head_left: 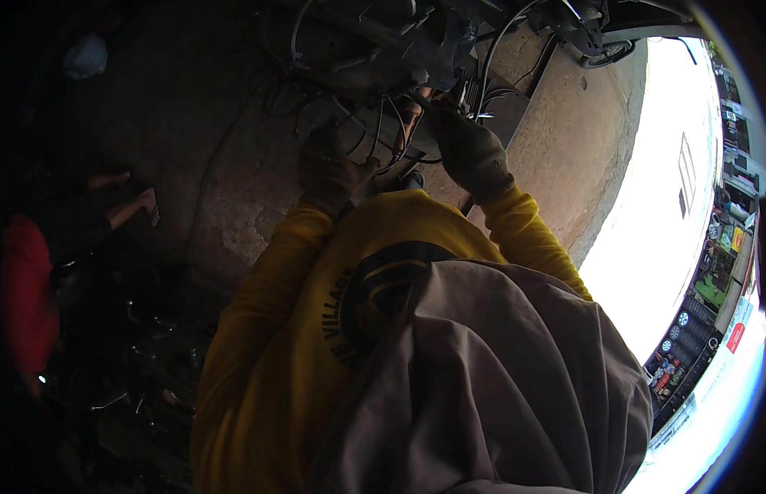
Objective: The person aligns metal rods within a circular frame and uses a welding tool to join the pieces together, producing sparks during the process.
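My left hand (327,167), in a dark glove, is beside the looped cables (384,128) under a dark, cluttered machine frame (391,37). Its thumb stands apart from the fingers, and nothing shows between them in the dim light. Across from it, my gloved right hand (473,156) reaches up to the underside of the machine parts. The fingers there look curled round something I cannot make out. Between both hands lies an orange-brown, cylinder-like piece (409,123), partly behind the cables.
Stained concrete floor (243,214) spreads around the machine. At the left, a person in a red top (29,296) is near dark metal parts (144,362). A wheel (609,54) is at the upper right. Bright ground (646,206) and a row of stalls (712,272) lie beyond.
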Demonstrator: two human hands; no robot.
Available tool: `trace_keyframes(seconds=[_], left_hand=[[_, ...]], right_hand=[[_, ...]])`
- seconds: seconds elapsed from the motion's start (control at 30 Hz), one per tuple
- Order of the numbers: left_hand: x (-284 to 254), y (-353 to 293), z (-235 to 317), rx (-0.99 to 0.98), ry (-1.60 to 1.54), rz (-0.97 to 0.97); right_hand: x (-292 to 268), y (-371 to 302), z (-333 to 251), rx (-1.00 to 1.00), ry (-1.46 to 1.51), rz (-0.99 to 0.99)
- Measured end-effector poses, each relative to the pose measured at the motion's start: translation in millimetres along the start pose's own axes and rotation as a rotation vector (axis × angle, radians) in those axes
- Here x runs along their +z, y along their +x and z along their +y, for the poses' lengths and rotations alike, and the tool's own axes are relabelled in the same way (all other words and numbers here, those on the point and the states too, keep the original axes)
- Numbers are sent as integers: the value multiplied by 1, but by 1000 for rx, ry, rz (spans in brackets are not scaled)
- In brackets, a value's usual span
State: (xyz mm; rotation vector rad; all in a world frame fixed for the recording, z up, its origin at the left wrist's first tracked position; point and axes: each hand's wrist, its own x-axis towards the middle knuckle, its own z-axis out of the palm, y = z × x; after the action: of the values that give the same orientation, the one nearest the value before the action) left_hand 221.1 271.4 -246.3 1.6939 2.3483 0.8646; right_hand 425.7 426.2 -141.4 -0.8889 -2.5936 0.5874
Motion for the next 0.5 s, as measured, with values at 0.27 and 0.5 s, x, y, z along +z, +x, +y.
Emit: trace_keyframes(seconds=[0.27,0.5], left_hand=[[0,-1,5,-72,42,-15],[1,-1,3,-51,25,0]], right_hand=[[4,3,10,-145,-168,-21],[-1,4,5,-84,-101,6]])
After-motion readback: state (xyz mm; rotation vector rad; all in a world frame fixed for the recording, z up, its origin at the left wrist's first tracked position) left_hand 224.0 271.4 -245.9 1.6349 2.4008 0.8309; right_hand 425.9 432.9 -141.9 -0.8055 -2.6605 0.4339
